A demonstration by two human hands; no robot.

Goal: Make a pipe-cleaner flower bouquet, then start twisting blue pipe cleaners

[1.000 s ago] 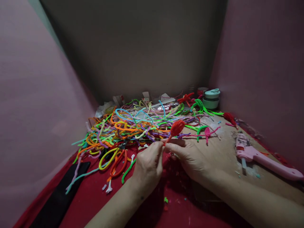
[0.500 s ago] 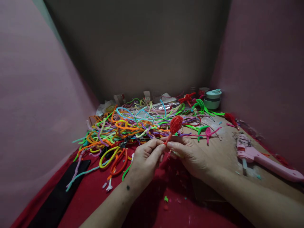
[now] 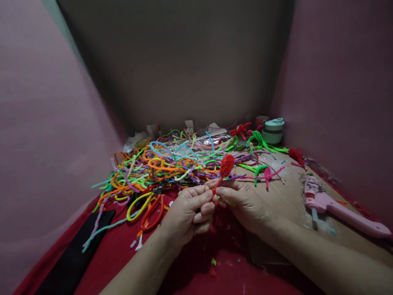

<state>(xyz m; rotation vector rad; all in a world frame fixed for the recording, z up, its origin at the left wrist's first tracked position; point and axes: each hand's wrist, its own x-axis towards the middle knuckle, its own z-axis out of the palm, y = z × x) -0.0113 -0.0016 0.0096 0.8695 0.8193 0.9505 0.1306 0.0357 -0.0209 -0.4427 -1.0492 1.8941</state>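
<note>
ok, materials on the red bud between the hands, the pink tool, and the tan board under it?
Red bud: probably chenille stem, matte; its surface looks fuzzy and ridged.
Pink tool: likely molded plastic, smooth, faint sheen; evenly colored body and handle.
Tan board: matte with pale smears; flat brown color suggests cardboard, though thin wood is possible.

Pipe cleaners (image 3: 167,164) on red cloth (image 3: 190,272)

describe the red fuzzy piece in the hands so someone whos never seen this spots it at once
Find the big heap of colourful fuzzy stems; in front of it the left hand and right hand meet. The red fuzzy piece rises from their grip, its rounded head on a thin stem. Unlike the similar red piece lying to the right, it is held up.
</note>
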